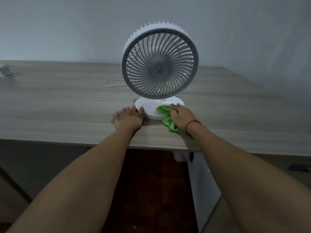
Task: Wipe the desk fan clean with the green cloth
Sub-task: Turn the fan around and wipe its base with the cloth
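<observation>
- Head view, nearest: 2 bare forearms reaching forward over the near edge of the desk [67, 105].
- Left hand [128, 117] flat on the desk, fingers spread a little, fingertips touching the left rim of the fan base [149, 113]; nothing pinched.
- Right hand [182, 117] palm down on the green cloth [170, 126], fingers together and extended, pressing the bunched cloth onto the right side of the base; cloth tail trailing onto the desk.
- Fan [159, 62] upright near the front edge, grille facing the camera.
- Likely step: wiping the base. Best done with short circular strokes, left hand bracing so the light stand cannot slide or tip.
- Grille ribs and toothed rim apparently yet to wipe.
- Around: thin cord [112, 83] looped behind left of the fan, easy to snag; small grey object [5, 70] at far left, well apart.
</observation>
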